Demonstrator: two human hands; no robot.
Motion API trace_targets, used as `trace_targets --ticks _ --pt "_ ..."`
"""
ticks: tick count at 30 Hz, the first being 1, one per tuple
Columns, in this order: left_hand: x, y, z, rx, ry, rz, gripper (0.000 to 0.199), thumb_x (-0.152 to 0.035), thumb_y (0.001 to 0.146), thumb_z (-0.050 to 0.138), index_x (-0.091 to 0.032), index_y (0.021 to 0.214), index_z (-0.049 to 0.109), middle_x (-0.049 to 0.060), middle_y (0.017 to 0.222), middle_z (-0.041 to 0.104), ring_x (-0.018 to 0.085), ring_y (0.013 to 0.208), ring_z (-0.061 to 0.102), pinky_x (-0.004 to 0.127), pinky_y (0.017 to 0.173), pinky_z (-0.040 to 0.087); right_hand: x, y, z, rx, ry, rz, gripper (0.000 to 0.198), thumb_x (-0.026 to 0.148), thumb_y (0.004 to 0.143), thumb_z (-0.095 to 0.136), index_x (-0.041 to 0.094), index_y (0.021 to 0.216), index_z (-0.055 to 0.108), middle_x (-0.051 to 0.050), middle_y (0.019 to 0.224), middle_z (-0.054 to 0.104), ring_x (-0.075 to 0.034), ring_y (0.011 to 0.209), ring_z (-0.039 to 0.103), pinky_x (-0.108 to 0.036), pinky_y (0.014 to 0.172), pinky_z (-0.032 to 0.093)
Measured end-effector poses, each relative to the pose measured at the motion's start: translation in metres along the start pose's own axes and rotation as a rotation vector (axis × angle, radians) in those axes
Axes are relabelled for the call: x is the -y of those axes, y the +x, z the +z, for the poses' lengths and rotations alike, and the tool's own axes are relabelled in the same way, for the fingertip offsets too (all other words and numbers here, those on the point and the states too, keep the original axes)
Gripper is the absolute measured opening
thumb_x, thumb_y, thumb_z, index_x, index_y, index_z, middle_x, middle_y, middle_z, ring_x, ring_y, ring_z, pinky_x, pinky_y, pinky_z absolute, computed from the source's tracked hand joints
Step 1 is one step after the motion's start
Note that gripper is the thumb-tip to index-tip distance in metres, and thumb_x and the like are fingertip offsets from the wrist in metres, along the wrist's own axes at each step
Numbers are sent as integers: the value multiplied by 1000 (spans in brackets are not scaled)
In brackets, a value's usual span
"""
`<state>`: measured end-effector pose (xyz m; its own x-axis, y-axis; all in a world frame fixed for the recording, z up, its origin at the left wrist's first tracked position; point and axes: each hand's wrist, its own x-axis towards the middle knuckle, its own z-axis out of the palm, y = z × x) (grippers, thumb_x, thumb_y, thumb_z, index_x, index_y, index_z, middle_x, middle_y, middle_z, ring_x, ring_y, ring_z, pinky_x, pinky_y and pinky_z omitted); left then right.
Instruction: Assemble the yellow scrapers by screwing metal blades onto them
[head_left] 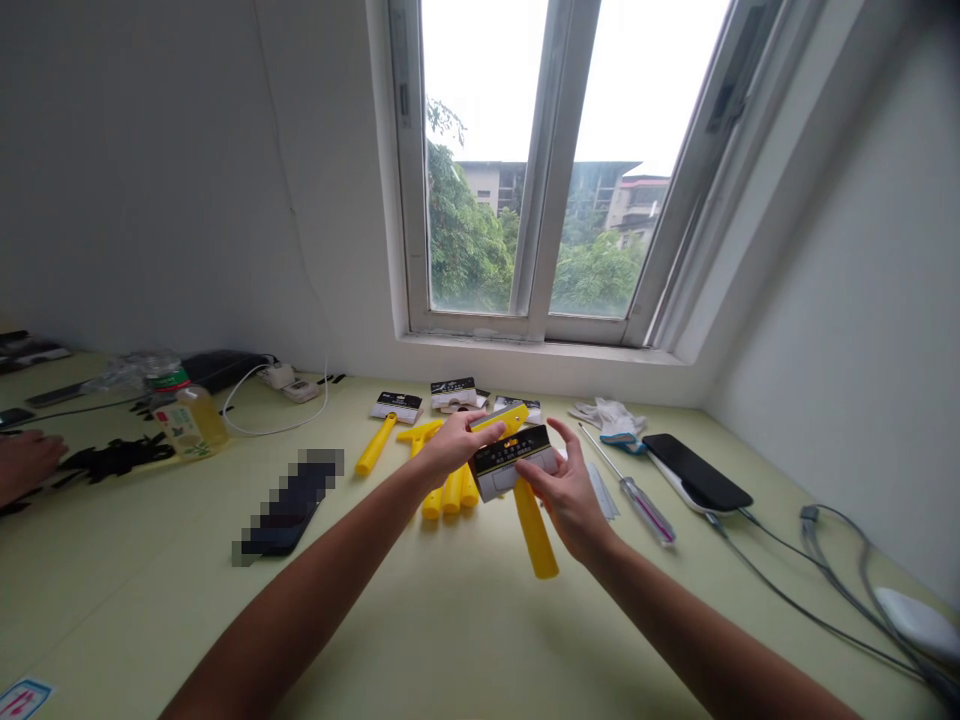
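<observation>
Above the table, both my hands hold a yellow scraper, its handle slanting down toward me. My left hand pinches the head end, where a grey blade strip shows along the yellow. A black and white cardboard label with a punched hanging hole lies across the scraper below its head. My right hand grips this label, thumb on its front face and index finger raised behind it. Whether the right fingers also touch the handle is hidden. Beneath my hands lie several more yellow scrapers, partly covered.
Another yellow scraper with its label lies left, near stacked labels. To the right are a screwdriver, white gloves and a phone with cables. Leftward are a dark pixelated object, a bottle and another person's hand.
</observation>
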<state>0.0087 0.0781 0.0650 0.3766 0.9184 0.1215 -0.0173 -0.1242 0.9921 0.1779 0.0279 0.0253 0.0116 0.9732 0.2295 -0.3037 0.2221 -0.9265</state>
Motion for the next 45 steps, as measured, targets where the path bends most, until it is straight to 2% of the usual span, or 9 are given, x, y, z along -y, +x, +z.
trace_targets --ticks 10,19,22,25,28,32,35,38,45 --pt "-2 0 -2 52 -39 28 38 -36 72 72 -15 103 66 8 90 69 19 80 64 28 69 50 -1 1 -3 15 49 -2 82 27 68 77 32 134 28 0 89 66 -16 73 63 -30 66 53" --pt "-16 -7 -7 222 205 -8 40 -45 81 59 -19 110 66 11 98 69 21 86 65 24 62 49 -1 3 -7 -10 -44 -58 75 30 71 75 32 132 32 -1 91 62 -19 72 65 -32 65 54" --pt "-18 -9 -5 276 206 -27 50 -44 74 68 -22 118 59 11 102 66 21 84 65 26 61 51 1 6 -9 -58 -57 -61 73 32 69 76 31 130 34 -2 94 61 -18 71 65 -31 63 54" --pt "-14 -8 -3 333 201 -92 51 -40 66 76 -17 110 61 9 90 67 20 73 66 31 61 55 5 8 -11 -74 -47 -82 72 32 69 76 31 128 36 0 90 61 -17 70 64 -28 62 53" --pt "-11 -5 -1 269 222 -69 38 -42 70 72 -13 93 66 8 79 67 18 65 65 30 57 55 11 9 -12 -35 -22 -67 73 31 70 75 32 130 33 1 88 62 -15 71 63 -26 64 51" --pt "-14 -3 -8 107 220 10 38 -43 72 69 -13 96 68 9 81 69 18 65 66 27 54 54 10 9 -14 96 34 98 80 34 73 72 35 136 23 -3 101 64 -19 83 65 -34 73 52" --pt "-16 -1 -17 24 179 16 38 -44 72 68 -13 96 69 8 79 69 18 65 65 25 52 53 2 6 -13 288 -14 264 63 37 75 70 26 129 40 -6 98 65 -21 82 66 -39 76 52" --pt "-14 2 -24 -58 166 19 33 -41 71 70 -13 89 71 6 73 67 15 60 62 22 49 49 -5 2 -8 412 -159 313 35 37 74 71 15 100 60 -5 86 65 -18 71 66 -36 74 51" --pt "-1 10 -16 -202 -27 52 26 -33 64 74 -12 78 70 5 71 67 13 59 60 22 53 47 -12 -5 -2 405 -203 302 36 43 77 66 17 96 51 -5 85 67 -21 69 69 -41 72 53"
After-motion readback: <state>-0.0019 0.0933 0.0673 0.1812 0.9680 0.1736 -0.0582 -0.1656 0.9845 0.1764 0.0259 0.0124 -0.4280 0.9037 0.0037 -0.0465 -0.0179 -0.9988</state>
